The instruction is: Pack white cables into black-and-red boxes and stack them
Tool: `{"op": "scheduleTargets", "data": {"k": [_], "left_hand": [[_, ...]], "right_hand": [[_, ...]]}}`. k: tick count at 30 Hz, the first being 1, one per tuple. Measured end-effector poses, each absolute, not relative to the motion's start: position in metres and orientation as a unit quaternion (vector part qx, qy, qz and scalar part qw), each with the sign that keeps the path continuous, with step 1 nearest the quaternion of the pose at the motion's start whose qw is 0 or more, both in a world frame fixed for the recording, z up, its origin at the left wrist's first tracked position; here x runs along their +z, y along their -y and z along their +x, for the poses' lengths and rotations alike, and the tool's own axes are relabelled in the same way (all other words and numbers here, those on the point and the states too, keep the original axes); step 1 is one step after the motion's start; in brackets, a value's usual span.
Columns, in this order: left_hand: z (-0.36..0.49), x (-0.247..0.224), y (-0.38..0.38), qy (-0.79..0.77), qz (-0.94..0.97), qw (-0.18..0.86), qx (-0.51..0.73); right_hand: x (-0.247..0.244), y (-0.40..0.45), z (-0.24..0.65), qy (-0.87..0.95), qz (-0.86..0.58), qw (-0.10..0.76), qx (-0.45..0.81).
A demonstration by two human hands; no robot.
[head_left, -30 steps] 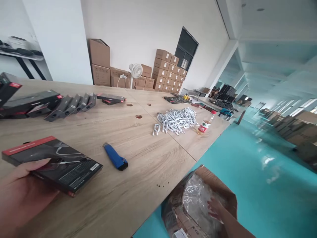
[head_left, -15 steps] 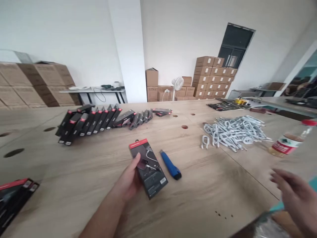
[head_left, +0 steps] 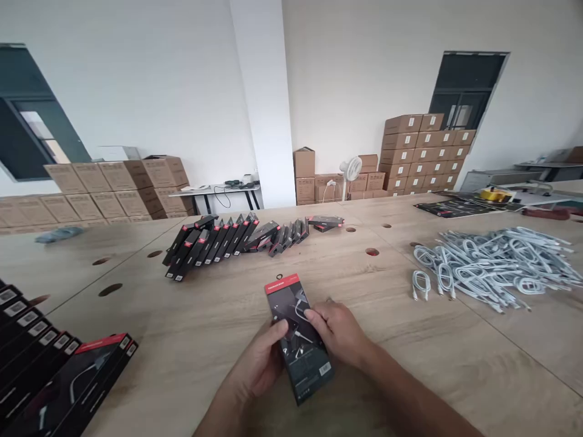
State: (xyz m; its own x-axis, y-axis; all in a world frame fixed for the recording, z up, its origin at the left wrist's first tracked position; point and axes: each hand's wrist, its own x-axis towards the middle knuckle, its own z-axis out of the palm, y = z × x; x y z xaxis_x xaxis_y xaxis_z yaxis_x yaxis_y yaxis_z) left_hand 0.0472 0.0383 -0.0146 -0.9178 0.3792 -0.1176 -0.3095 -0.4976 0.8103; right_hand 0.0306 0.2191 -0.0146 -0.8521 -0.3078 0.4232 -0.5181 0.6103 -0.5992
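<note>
A slim black cable box (head_left: 303, 358) with a red top strip and a small hanging tab is held upright but tilted, above the middle of the table. My left hand (head_left: 262, 364) grips its left edge, the thumb lying across the printed cable picture. On the opposite edge, my right hand (head_left: 339, 334) is closed with its thumb on the front face; its other fingers are hidden. The blue utility knife cannot be made out, apart from what may be its grey tip above my right hand. Coiled white cables (head_left: 496, 267) lie heaped to the right, with one coil (head_left: 421, 284) apart.
Several similar black boxes (head_left: 218, 240) lean in a row at the back of the wooden table (head_left: 195, 321). More boxes (head_left: 68, 376) stand at the near left. Round holes (head_left: 110, 289) pierce the tabletop. Cartons (head_left: 410, 158) and a white fan (head_left: 350, 169) are farther back.
My right hand has come in from the far right and closed on the box's right side. The view has swung left; the bottle has left the view, and the knife is largely hidden.
</note>
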Motion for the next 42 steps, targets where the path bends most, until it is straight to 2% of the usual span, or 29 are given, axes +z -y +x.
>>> {"op": "scheduleTargets", "data": {"k": [3,6,13,16,18,21,25,28,33,37,39,42], "left_hand": [[0.052,-0.013,-0.044,-0.495,0.102,0.209,0.838],[0.055,-0.009,-0.049,-0.532,0.043,0.236,0.812],[0.067,-0.001,-0.043,-0.538,0.091,0.383,0.746],[0.075,0.001,-0.040,-0.504,0.131,0.429,0.738],[0.077,0.002,-0.039,-0.487,0.148,0.427,0.747],[0.073,0.000,-0.039,-0.491,0.136,0.362,0.780],[0.060,-0.002,-0.042,-0.480,0.014,0.234,0.845],[0.052,-0.004,-0.049,-0.498,0.005,0.157,0.853],[0.044,-0.014,-0.057,-0.603,0.040,0.111,0.789],[0.042,-0.010,-0.055,-0.688,0.048,0.002,0.725],[0.044,-0.003,-0.052,-0.696,0.053,-0.035,0.716],[0.047,0.008,-0.048,-0.714,0.048,-0.028,0.698]], "right_hand": [[-0.022,-0.227,0.032,0.880,0.212,0.170,0.389],[-0.019,-0.236,0.028,0.874,0.184,0.207,0.400],[-0.002,-0.286,0.011,0.818,0.067,0.290,0.492],[-0.003,-0.299,0.003,0.770,0.017,0.282,0.573],[-0.005,-0.297,0.000,0.727,0.004,0.244,0.641],[-0.002,-0.281,0.001,0.643,0.018,0.155,0.750],[0.007,-0.255,0.015,0.536,0.039,0.037,0.843],[0.006,-0.236,0.027,0.502,0.041,-0.057,0.862],[-0.006,-0.214,0.040,0.515,0.034,-0.162,0.841],[-0.010,-0.209,0.046,0.577,0.083,-0.174,0.794],[-0.011,-0.207,0.050,0.637,0.163,-0.114,0.745],[-0.010,-0.204,0.059,0.756,0.242,-0.031,0.608]]}}
